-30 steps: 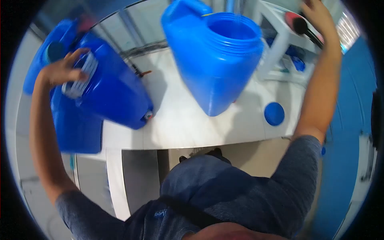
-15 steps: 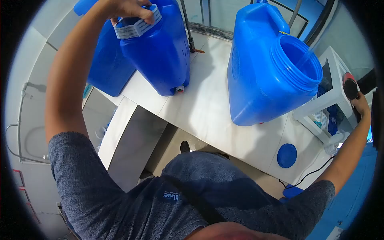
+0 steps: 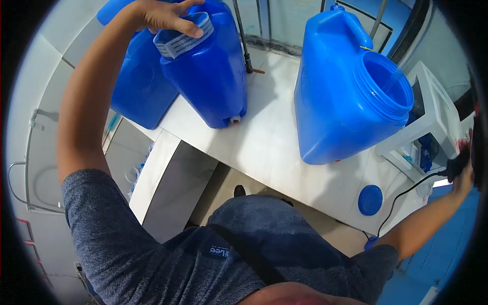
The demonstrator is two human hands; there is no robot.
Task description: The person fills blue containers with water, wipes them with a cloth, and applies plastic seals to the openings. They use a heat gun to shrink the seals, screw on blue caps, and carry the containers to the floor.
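My left hand (image 3: 165, 15) reaches over the top of a blue water jug (image 3: 206, 76), thumb and fingers around the printed clear seal band (image 3: 185, 40) at its neck. The jug stands upright, with a small spout (image 3: 234, 120) low on its front. At the far right edge, my right hand (image 3: 462, 180) is closed on a corded black and red tool that looks like a heat gun (image 3: 459, 161); motion blur hides its detail. A second blue jug (image 3: 330, 96) stands between my hands, its wide mouth uncapped and a stream of water running in.
Another blue jug (image 3: 140, 86) stands behind the left one. A round blue lid (image 3: 370, 200) lies on the white counter (image 3: 264, 137), near a black cord (image 3: 401, 195). A white shelf unit (image 3: 432, 117) stands at right. A thin pipe with an orange-handled valve (image 3: 258, 71) rises behind.
My right hand has moved downward and farther out with the heat gun, whose cord has lifted. My left hand stays at the seal band, its thumb and forefinger stretched out more.
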